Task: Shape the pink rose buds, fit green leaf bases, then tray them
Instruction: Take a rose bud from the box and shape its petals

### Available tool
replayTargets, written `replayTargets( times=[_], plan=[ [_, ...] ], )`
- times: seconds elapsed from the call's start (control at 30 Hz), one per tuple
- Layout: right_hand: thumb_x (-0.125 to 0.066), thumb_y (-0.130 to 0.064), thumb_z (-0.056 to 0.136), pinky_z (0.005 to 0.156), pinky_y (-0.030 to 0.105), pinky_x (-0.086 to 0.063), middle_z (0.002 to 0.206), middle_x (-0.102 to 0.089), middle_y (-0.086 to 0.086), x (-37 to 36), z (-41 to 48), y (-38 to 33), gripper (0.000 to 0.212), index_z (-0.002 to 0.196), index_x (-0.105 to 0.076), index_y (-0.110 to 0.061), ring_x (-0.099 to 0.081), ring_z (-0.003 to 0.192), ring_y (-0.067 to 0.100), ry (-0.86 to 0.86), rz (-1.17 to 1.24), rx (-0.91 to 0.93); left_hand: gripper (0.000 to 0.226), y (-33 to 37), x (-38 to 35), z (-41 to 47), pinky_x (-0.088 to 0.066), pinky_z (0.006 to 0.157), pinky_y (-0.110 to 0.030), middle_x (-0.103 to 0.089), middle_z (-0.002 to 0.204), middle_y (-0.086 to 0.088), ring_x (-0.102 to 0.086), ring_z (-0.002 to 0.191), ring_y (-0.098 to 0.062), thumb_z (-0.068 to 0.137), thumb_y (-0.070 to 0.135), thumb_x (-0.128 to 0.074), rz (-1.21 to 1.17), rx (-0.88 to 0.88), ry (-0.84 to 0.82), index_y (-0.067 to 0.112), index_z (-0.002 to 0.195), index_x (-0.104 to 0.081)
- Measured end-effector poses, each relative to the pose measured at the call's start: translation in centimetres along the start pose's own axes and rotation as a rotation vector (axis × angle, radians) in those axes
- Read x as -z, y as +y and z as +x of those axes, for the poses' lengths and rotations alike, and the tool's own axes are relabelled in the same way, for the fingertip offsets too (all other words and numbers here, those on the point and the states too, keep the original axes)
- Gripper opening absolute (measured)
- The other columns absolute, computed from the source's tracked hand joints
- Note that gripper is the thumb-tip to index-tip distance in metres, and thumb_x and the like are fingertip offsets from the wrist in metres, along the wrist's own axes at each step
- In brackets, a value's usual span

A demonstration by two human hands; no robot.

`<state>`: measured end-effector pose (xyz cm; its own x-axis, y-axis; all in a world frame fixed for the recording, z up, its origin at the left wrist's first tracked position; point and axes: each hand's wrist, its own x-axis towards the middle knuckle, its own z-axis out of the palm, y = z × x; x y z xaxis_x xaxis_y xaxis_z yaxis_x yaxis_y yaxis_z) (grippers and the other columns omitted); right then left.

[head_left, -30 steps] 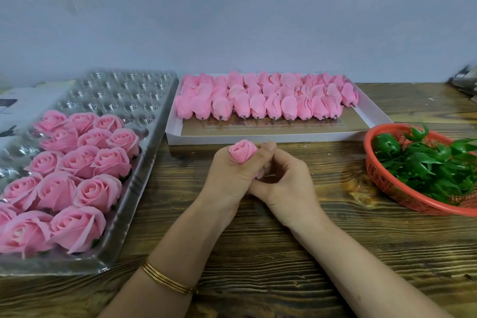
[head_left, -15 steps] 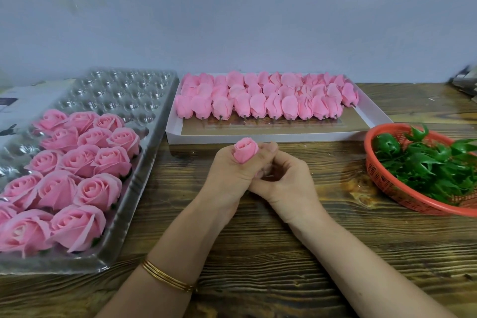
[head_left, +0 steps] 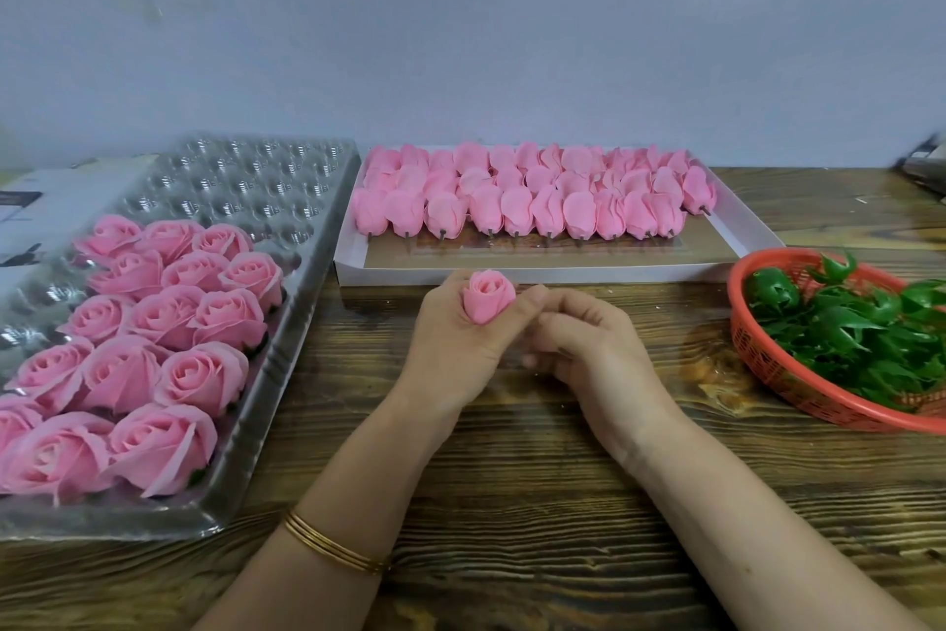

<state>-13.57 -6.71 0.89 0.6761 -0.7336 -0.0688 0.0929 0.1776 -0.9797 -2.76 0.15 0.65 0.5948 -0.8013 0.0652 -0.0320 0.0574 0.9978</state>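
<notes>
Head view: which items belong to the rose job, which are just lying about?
Job: rose bud in left hand; right hand; box of unshaped buds; basket of leaf bases; tray of finished roses.
Lying about: white carton far left; dark object, right edge.

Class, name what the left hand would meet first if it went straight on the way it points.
Probably the near wall of the white box just beyond the left hand, though depth is unclear.

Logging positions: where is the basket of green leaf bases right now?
Head view, far right: the red basket of green leaf bases sits on the wooden table, beside the white box's near-right corner.
</notes>
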Motion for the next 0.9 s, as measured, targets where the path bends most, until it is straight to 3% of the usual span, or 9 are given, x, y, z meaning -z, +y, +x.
replayTargets(
  times=[0.07, 0.17, 0.23, 0.3, 0.53, 0.7, 0.9],
  plan=[
    [-0.063, -0.017, 0.065, 0.063, 0.03, -0.049, 0.076, -0.064, 0.008, 0.16, 0.08, -0.24, 0.019, 0.081, -0.071, -0.013, -0.056, 0.073, 0.021, 0.077, 0.047, -0.004, 0.027, -0.02, -0.04, -0.01, -0.05, 0.065, -0.022, -0.067, 0.079, -0.009, -0.059, 0.069, -0.007, 0.081, 0.028, -0.078, 0.118, -0.046, 0.046, 0.004, 0.088, -0.066],
    [-0.07, -0.029, 0.072, 0.073, 0.029, -0.053, 0.085, -0.072, 0.008, -0.01, 0.02, -0.3, 0.02, 0.085, -0.072, -0.014, -0.067, 0.082, 0.019, 0.093, 0.038, 0.016, 0.025, 0.04, -0.21, -0.21, -0.053, 0.072, -0.038, -0.069, 0.076, -0.009, -0.06, 0.069, -0.021, 0.084, 0.026, -0.076, 0.159, -0.067, -0.054, 0.002, 0.083, -0.069],
    [-0.074, -0.032, 0.072, 0.078, 0.03, -0.054, 0.09, -0.074, 0.011, -0.3, -0.08, -0.29, 0.025, 0.087, -0.071, -0.012, -0.07, 0.087, 0.021, 0.081, 0.039, 0.01, 0.021, 0.09, -0.35, -0.46, -0.056, 0.081, -0.049, -0.074, 0.086, -0.008, -0.068, 0.082, -0.027, 0.088, 0.027, -0.072, 0.214, -0.067, -0.132, 0.007, 0.092, -0.074],
    [-0.079, -0.032, 0.071, 0.079, 0.034, -0.054, 0.09, -0.073, 0.014, -0.45, -0.18, -0.35, 0.031, 0.089, -0.07, -0.009, -0.07, 0.087, 0.023, 0.075, 0.064, -0.008, 0.018, 0.04, -0.47, -0.57, -0.054, 0.085, -0.052, -0.075, 0.091, -0.005, -0.07, 0.09, -0.025, 0.09, 0.028, -0.07, 0.257, -0.068, -0.174, 0.014, 0.099, -0.075],
    [-0.079, -0.031, 0.06, 0.089, 0.044, -0.053, 0.089, -0.072, 0.018, -0.59, -0.38, -0.45, 0.048, 0.096, -0.07, -0.001, -0.068, 0.086, 0.026, 0.093, 0.095, -0.008, 0.013, -0.09, -0.46, -0.52, -0.055, 0.087, -0.046, -0.076, 0.092, 0.002, -0.07, 0.092, -0.015, 0.088, 0.025, -0.071, 0.28, -0.094, -0.166, 0.021, 0.099, -0.076],
    [-0.079, -0.029, 0.059, 0.087, 0.039, -0.054, 0.09, -0.071, 0.019, -0.62, -0.32, -0.34, 0.049, 0.097, -0.069, 0.0, -0.067, 0.086, 0.026, 0.097, 0.114, 0.018, 0.012, -0.3, -0.43, -0.49, -0.056, 0.086, -0.041, -0.076, 0.091, 0.008, -0.07, 0.09, -0.009, 0.086, 0.026, -0.073, 0.291, -0.123, -0.146, 0.025, 0.098, -0.077],
    [-0.081, -0.029, 0.055, 0.09, 0.042, -0.053, 0.094, -0.071, 0.023, -0.63, -0.34, -0.27, 0.054, 0.099, -0.068, 0.001, -0.067, 0.087, 0.027, 0.088, 0.105, 0.021, 0.009, -0.31, -0.43, -0.6, -0.054, 0.078, -0.019, -0.074, 0.086, 0.02, -0.069, 0.086, 0.001, 0.085, 0.027, -0.074, 0.326, -0.199, -0.098, 0.036, 0.089, -0.076]
  ],
)
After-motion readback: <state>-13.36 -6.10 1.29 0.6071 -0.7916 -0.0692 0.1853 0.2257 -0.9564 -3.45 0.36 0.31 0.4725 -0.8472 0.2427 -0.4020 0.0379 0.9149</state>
